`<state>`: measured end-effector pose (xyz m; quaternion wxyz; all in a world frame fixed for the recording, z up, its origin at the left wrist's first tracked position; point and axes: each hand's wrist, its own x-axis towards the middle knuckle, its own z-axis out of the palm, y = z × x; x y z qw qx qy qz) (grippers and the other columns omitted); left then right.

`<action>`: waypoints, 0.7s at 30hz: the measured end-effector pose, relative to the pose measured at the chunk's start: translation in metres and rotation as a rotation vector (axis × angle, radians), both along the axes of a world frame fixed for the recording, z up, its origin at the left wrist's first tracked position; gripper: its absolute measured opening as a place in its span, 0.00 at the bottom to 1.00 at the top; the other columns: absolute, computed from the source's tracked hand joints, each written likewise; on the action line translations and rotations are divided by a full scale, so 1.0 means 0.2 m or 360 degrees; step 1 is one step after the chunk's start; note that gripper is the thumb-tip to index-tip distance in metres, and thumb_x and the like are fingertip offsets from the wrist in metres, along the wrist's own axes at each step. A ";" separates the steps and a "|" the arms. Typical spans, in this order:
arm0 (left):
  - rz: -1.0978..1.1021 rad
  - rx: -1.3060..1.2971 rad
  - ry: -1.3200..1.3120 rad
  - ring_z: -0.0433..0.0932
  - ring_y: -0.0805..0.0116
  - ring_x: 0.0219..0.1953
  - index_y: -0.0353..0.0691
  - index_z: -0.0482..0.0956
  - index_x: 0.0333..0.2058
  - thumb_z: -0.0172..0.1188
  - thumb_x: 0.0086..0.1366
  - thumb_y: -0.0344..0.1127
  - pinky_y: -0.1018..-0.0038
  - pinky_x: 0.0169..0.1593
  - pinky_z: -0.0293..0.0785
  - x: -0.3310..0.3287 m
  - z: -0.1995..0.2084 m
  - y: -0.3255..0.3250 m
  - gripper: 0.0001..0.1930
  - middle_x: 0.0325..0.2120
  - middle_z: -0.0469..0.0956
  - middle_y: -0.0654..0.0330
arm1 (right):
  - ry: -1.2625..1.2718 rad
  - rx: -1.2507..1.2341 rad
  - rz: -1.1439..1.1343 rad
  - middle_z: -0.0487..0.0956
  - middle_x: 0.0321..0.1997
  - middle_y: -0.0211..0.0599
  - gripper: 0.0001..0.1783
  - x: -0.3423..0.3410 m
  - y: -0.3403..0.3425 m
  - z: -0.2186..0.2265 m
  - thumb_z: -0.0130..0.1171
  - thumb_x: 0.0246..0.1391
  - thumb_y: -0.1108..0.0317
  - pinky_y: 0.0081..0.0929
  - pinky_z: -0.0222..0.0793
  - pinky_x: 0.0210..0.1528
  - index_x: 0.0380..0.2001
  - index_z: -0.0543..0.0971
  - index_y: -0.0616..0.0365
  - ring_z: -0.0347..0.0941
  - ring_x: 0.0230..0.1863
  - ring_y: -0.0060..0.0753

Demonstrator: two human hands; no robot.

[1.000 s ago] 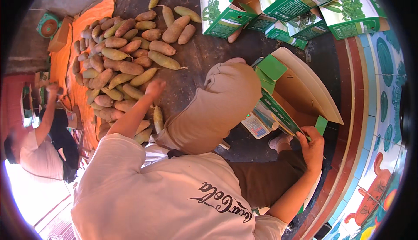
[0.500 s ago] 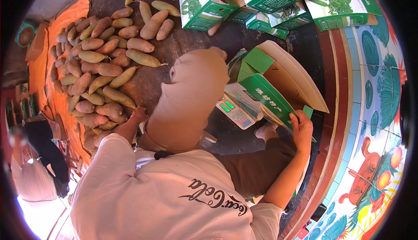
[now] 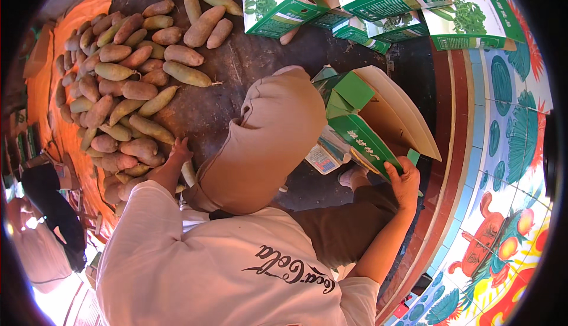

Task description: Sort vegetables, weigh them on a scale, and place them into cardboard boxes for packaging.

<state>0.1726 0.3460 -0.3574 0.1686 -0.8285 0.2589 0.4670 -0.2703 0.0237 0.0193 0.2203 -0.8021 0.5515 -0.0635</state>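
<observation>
My left hand [image 3: 180,151] is at the near right edge of a heap of radishes [image 3: 139,91], some reddish-brown and some green. Its fingers look spread. A green radish [image 3: 188,173] lies right beside the palm; I cannot make out whether the hand touches it. On the right, my right hand [image 3: 405,183] pinches the near corner of an opened green-and-white cardboard box [image 3: 370,142], thumb and fingers on its wall. That box tilts with flaps raised, and its inside is partly hidden. Next to it is a weighing scale [image 3: 322,158], partly covered by my knee.
Several green-and-white cartons [image 3: 284,6] stand at the far side. The heap rests partly on an orange sheet [image 3: 42,98]. A brick-red step [image 3: 458,107] and a painted tile wall [image 3: 503,148] run along the right. Another person [image 3: 44,243] is at the left.
The view has shifted, so the heap appears farther left. My left hand has moved slightly, and more of the green radish beside it shows. My right hand still grips the box.
</observation>
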 end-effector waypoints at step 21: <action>-0.0718 0.0136 0.0075 0.75 0.54 0.46 0.40 0.78 0.42 0.60 0.50 0.40 0.62 0.49 0.73 0.08 0.22 -0.26 0.20 0.45 0.74 0.48 | -0.0077 -0.0106 0.0077 0.76 0.28 0.38 0.05 0.04 0.04 0.00 0.60 0.43 0.74 0.32 0.68 0.34 0.28 0.77 0.59 0.73 0.32 0.43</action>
